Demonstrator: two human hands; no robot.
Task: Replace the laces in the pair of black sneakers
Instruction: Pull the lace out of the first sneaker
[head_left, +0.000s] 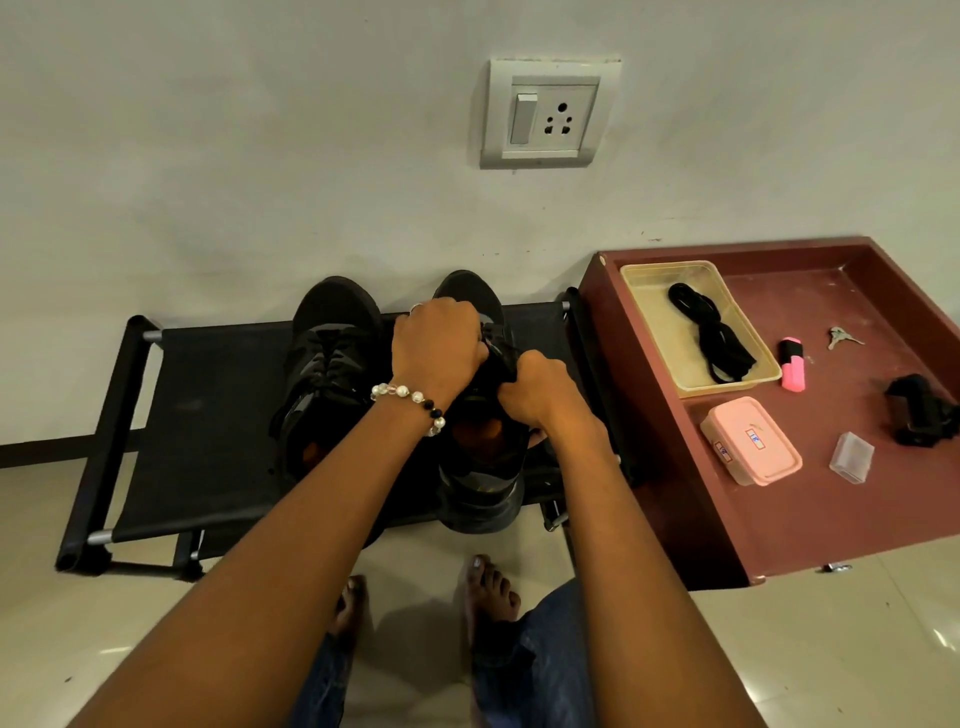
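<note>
on the black rack (218, 415), both my left hand (441, 345) and right hand (535, 387) grip the right sneaker (480, 467)'s lacing, loosening it i think. next: pull it free; new laces (714, 332) wait in the tray (644, 291).

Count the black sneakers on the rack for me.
2. The left sneaker sits untouched on the rack; the right sneaker is beside it, with both hands, left hand and right hand, gripping its tongue area.

Two sneakers (332, 364) sit on the rack (208, 415), the drawer (810, 519) to its right holding laces (711, 332)
</note>
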